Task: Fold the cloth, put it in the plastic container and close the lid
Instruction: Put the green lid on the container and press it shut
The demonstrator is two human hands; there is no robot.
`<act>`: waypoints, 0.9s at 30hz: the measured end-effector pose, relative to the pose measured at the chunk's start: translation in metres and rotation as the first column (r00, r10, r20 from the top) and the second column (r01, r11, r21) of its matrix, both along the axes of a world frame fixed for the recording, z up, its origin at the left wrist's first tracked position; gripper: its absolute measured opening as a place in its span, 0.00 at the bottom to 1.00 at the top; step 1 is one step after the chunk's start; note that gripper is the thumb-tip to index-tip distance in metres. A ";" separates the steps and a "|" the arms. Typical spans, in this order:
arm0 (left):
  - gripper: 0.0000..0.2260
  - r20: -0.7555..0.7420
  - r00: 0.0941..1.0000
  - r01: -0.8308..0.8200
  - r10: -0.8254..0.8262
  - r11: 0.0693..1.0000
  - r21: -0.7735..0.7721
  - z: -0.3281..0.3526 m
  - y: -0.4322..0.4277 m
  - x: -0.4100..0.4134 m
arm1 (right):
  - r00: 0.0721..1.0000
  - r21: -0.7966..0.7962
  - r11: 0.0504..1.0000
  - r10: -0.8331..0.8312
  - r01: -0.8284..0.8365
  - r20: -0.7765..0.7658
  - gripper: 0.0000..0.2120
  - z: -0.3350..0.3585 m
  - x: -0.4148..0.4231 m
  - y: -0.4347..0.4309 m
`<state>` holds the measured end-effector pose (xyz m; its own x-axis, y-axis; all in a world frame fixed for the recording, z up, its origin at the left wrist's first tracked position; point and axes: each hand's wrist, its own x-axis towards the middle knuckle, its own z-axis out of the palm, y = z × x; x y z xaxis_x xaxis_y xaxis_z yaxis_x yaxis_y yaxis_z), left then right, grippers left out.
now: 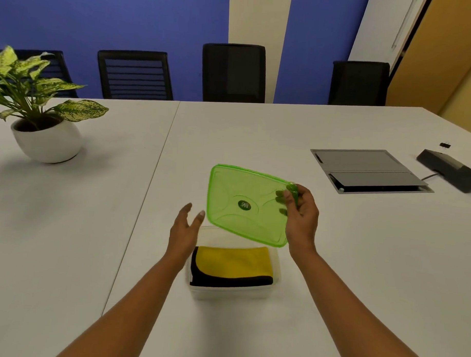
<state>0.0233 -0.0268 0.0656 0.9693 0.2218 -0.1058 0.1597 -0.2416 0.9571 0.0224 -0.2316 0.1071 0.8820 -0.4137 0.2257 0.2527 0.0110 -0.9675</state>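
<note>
The container (231, 291) sits on the surface (334, 235) with the folded cloth (232, 262) inside. Above it, our right hand (301, 211) grips the lid (245, 204); our left hand (184, 228) hovers open beside it.

Around one white table (257, 131), the following are counted. One clear plastic container (275, 262) is seen near the table's front edge, with one folded yellow-and-black cloth (231, 263) inside it. One green lid (244, 202) is held above the container. Two hands are counted: one left hand (184, 230) and one right hand (302, 212). One potted plant (44, 110) is set at the table's left. One cable hatch (368, 169) and one dark device (451, 168) are placed at its right. Four black chairs (234, 72) are lined up beyond its far edge.
</note>
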 end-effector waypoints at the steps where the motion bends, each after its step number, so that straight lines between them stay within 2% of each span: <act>1: 0.24 0.001 1.000 -0.005 0.005 0.999 -0.038 0.005 0.003 0.002 | 0.999 0.084 0.996 0.022 -0.018 -0.048 0.06 0.003 0.001 -0.001; 4: 0.22 -0.031 0.999 0.019 -0.023 0.992 -0.127 0.014 0.011 0.006 | 0.974 0.307 0.948 0.139 -0.080 -0.176 0.05 0.005 0.004 -0.007; 8: 0.06 -0.049 0.993 0.083 -0.107 0.932 -0.353 0.018 0.018 0.002 | 0.942 0.441 0.896 0.190 -0.051 -0.278 0.01 -0.004 0.011 -0.012; 11: 0.07 -0.045 0.999 -0.001 -0.023 0.887 -0.462 0.013 0.018 -0.003 | 0.918 0.435 0.899 0.212 -0.049 -0.335 0.01 -0.013 0.013 -0.015; 14: 0.09 -0.086 0.993 -0.110 0.077 0.867 -0.486 0.011 0.012 -0.009 | 0.883 0.381 0.916 0.279 -0.127 -0.376 0.04 -0.025 0.004 -0.013; 16: 0.09 -0.115 0.987 -0.158 0.115 0.850 -0.502 0.007 0.010 -0.013 | 0.851 0.296 0.934 0.316 -0.201 -0.419 0.11 -0.035 -0.005 -0.012; 19: 0.08 -0.145 0.982 -0.178 0.124 0.869 -0.463 -0.001 0.011 -0.022 | 0.818 0.144 0.956 0.293 -0.255 -0.494 0.23 -0.047 -0.015 -0.014; 23: 0.14 -0.161 0.983 -0.128 0.089 0.960 -0.248 -0.009 0.013 -0.032 | 0.830 0.002 0.977 0.181 -0.212 -0.527 0.23 -0.053 -0.022 -0.021; 27: 0.16 -0.184 0.982 -0.063 0.049 0.995 -0.071 -0.020 0.017 -0.041 | 0.843 -0.110 0.980 0.084 -0.167 -0.532 0.21 -0.060 -0.031 -0.026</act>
